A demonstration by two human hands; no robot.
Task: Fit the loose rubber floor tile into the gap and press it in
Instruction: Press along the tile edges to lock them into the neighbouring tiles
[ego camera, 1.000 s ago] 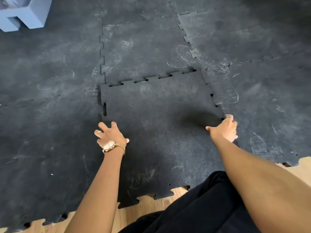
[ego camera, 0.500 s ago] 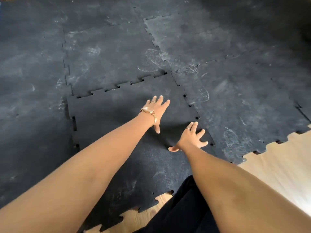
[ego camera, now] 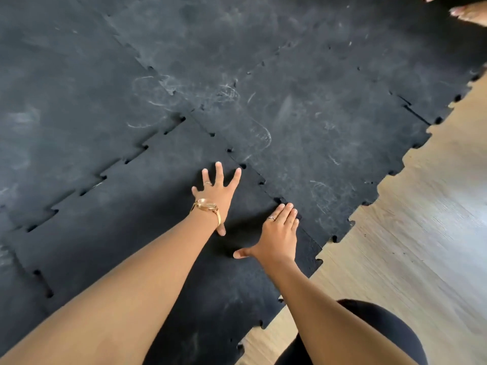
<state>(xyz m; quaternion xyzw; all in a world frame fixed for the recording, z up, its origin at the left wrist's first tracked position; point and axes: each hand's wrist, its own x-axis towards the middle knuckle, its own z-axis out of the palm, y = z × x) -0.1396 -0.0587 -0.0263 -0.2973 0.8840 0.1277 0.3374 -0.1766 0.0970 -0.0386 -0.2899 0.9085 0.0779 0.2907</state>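
The loose black rubber tile [ego camera: 147,206] lies in the gap among the joined black tiles, its puzzle-tooth edges meeting the neighbours with small dark slits along the seams. My left hand [ego camera: 216,196], with a gold watch and a ring, rests flat on the tile near its right seam, fingers spread. My right hand [ego camera: 278,234] lies flat close by, fingertips at the seam [ego camera: 279,200] with the adjoining tile on the right. Neither hand holds anything.
Joined rubber mats [ego camera: 303,114] cover the floor ahead and to the left. Light wooden floor [ego camera: 408,259] shows at the right beyond the toothed mat edge. My dark-clothed knee [ego camera: 369,325] is at the bottom. Another person's feet [ego camera: 469,13] show at the top right corner.
The view has swung to the right. My left hand moved from the tile's left side to near its right seam. My right hand let go of the edge and went flat.
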